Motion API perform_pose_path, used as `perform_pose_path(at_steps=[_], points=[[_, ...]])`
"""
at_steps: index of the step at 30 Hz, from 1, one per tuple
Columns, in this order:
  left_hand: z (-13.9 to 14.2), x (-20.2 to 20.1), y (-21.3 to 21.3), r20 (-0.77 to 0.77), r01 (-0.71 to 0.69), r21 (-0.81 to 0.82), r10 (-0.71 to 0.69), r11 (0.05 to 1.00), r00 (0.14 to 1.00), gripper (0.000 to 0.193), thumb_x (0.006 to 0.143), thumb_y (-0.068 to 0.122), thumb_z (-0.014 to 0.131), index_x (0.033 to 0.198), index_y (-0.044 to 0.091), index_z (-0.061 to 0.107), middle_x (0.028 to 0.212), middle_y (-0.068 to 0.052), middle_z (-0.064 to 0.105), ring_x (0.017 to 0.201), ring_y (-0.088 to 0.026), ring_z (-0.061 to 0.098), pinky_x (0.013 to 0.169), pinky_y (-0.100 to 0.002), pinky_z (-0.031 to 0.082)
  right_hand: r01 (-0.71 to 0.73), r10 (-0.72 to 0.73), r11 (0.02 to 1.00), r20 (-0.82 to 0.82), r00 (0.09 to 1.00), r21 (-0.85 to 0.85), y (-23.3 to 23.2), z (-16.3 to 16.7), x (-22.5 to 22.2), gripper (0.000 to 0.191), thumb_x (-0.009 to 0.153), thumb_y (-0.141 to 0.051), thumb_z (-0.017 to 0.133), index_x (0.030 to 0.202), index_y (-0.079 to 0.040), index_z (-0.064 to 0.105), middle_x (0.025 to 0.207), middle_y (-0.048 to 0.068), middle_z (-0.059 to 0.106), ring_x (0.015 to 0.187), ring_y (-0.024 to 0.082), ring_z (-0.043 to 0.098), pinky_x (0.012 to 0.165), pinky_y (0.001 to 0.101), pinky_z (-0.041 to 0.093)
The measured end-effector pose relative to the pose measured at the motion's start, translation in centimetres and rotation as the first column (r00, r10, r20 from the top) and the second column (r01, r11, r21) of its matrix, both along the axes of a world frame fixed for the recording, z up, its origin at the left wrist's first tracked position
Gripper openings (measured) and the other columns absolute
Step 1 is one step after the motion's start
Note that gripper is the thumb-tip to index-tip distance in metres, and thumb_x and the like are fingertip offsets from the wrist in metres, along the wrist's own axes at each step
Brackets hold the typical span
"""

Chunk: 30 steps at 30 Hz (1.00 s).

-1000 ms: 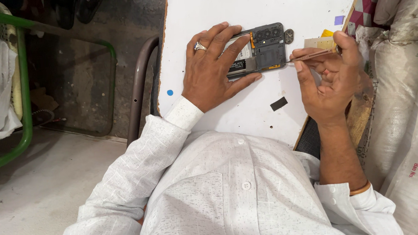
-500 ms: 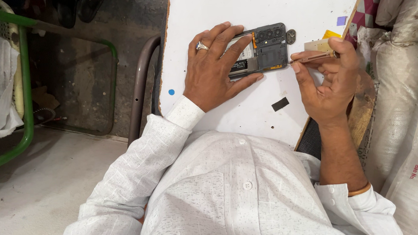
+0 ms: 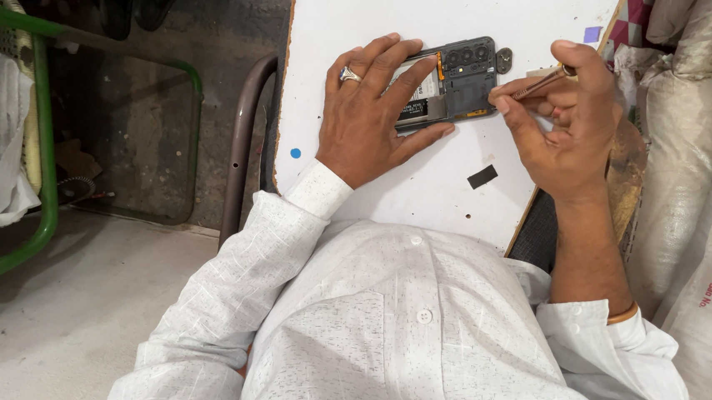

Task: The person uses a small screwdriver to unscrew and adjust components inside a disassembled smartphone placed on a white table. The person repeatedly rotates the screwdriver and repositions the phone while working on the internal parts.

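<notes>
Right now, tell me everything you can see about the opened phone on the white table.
The phone lies flat, back cover off, on the white table. Its dark inner frame shows a camera cluster at the right end, an orange strip across the middle and a pale battery partly hidden under fingers. The left hand presses down on its left half, fingers spread. The right hand pinches a thin tool whose tip meets the phone's right edge. A small dark round part sits just beyond that end.

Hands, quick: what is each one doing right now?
Left hand: open, fingers spread flat on the opened phone.
Right hand: closed, pinching a thin tool beside the phone.
</notes>
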State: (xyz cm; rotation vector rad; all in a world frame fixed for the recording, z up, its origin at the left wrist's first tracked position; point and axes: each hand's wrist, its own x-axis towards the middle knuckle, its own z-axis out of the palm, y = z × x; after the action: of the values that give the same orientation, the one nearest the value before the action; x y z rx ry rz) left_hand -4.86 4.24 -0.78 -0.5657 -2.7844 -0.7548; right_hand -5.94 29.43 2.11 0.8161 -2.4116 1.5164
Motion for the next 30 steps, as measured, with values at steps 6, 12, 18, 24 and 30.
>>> perform_pose_path(at_steps=[6, 12, 18, 24, 30], points=[[0.0, 0.0, 0.0, -0.003, -0.008, 0.003, 0.008, 1.000, 1.000, 0.074, 0.090, 0.069, 0.076, 0.144, 0.021, 0.057, 0.151, -0.003, 0.048, 0.148, -0.025, 0.036, 0.123, -0.055, 0.024, -0.025, 0.024, 1.000, -0.060, 0.998, -0.017, 0.0, -0.7, 0.3, 0.058, 0.108, 0.012, 0.067, 0.147, -0.007, 0.028, 0.116, 0.026, 0.069, 0.104, 0.024, 0.074, 0.088, 0.0302, 0.065], [-0.1, 0.0, -0.1, 0.006, 0.002, 0.015, -0.002, 1.000, 1.000, 0.074, 0.091, 0.068, 0.076, 0.145, 0.021, 0.056, 0.151, -0.003, 0.048, 0.148, -0.025, 0.035, 0.124, -0.054, 0.024, 0.114, -0.115, 0.992, -0.023, 0.993, -0.047, 0.6, -1.8, 0.7, 0.062, 0.106, 0.008, 0.078, 0.150, -0.006, 0.037, 0.111, 0.018, 0.070, 0.101, 0.020, 0.075, 0.090, 0.0288, 0.066], [-0.1, 0.0, -0.1, 0.001, 0.000, 0.023, 0.000, 1.000, 1.000, 0.074, 0.090, 0.069, 0.077, 0.144, 0.022, 0.056, 0.151, -0.003, 0.048, 0.148, -0.024, 0.035, 0.124, -0.054, 0.024, 0.129, -0.130, 0.991, -0.057, 0.990, -0.021, 0.8, -1.5, 0.9, 0.058, 0.108, 0.008, 0.075, 0.149, -0.006, 0.035, 0.114, 0.022, 0.070, 0.105, 0.024, 0.078, 0.089, 0.0290, 0.068], [-0.1, 0.0, 0.0, 0.001, -0.002, 0.014, 0.002, 1.000, 1.000, 0.074, 0.091, 0.069, 0.076, 0.144, 0.021, 0.056, 0.151, -0.003, 0.048, 0.148, -0.024, 0.035, 0.124, -0.054, 0.024, 0.120, -0.118, 0.982, 0.018, 0.993, -0.145, 0.7, -1.0, 0.9, 0.056, 0.116, 0.008, 0.069, 0.150, -0.007, 0.027, 0.111, 0.023, 0.071, 0.102, 0.024, 0.076, 0.089, 0.0303, 0.067], [-0.3, 0.0, 0.0, -0.004, -0.002, 0.007, 0.002, 1.000, 1.000, 0.074, 0.090, 0.069, 0.076, 0.143, 0.021, 0.056, 0.151, -0.003, 0.048, 0.148, -0.024, 0.034, 0.124, -0.054, 0.024, 0.106, -0.104, 0.989, 0.020, 0.994, -0.103, 0.7, -1.2, 0.8, 0.057, 0.114, 0.006, 0.071, 0.150, -0.006, 0.029, 0.112, 0.024, 0.070, 0.104, 0.025, 0.076, 0.090, 0.0301, 0.067]])
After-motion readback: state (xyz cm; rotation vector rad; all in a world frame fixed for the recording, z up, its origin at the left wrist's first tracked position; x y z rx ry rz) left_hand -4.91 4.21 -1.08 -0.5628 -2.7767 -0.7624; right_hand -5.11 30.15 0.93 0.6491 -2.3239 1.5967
